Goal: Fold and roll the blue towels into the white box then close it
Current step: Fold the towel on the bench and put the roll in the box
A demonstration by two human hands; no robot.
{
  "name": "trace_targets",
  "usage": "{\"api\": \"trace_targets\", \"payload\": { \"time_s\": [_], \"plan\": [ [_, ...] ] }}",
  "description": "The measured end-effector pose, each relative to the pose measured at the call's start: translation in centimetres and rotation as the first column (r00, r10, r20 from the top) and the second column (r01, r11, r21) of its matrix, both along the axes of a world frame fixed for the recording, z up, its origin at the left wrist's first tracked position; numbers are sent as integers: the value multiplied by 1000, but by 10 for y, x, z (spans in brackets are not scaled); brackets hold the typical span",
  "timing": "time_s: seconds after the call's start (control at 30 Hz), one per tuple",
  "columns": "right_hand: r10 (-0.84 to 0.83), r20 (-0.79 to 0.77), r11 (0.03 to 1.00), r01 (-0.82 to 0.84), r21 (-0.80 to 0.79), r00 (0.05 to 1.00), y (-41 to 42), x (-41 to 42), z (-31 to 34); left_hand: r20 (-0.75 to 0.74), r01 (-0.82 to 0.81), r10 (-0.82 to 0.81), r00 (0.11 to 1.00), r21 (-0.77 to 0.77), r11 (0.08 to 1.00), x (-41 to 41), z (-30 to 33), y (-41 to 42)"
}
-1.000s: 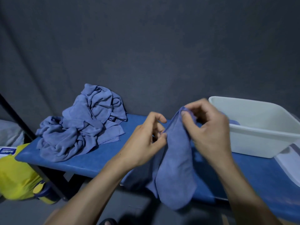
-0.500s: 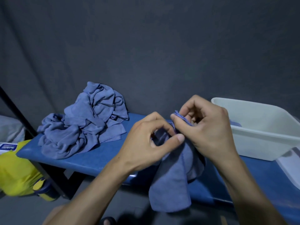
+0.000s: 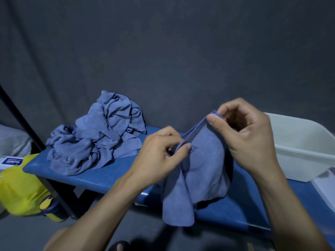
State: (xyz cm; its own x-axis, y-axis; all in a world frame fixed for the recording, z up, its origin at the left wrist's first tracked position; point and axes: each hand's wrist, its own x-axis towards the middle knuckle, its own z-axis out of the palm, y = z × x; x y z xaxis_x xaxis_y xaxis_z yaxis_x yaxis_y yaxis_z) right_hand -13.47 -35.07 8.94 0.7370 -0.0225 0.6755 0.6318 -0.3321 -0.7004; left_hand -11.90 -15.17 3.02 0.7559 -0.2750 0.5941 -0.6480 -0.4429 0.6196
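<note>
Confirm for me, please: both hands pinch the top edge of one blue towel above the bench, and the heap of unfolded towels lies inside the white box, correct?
Not quite. The head view shows the heap of unfolded towels lying on the blue bench, left of the hands, not inside the white box. The left hand and right hand do pinch one blue towel.

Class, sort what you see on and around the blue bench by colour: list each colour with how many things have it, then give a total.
Blue: 3, the held towel, the towel heap counted as one, the bench
White: 1, the box
Yellow: 1, the bag
Total: 5
</note>
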Motion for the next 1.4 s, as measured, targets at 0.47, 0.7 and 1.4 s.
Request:
{"api": "trace_targets", "payload": {
  "time_s": [0.47,0.7,1.4],
  "plan": [
    [114,37,959,-120,255,993,-11,11,-6,-200,139,-42,979,501,855,-2,-17,28],
    [145,3,897,-132,423,989,-25,16,-17,-47,-107,142,989,436,894,18,-18,56],
    [215,-169,804,-76,590,962,-59,2,-25,-325,26,-207,923,-482,876,-6,22,102]
  ]
}}
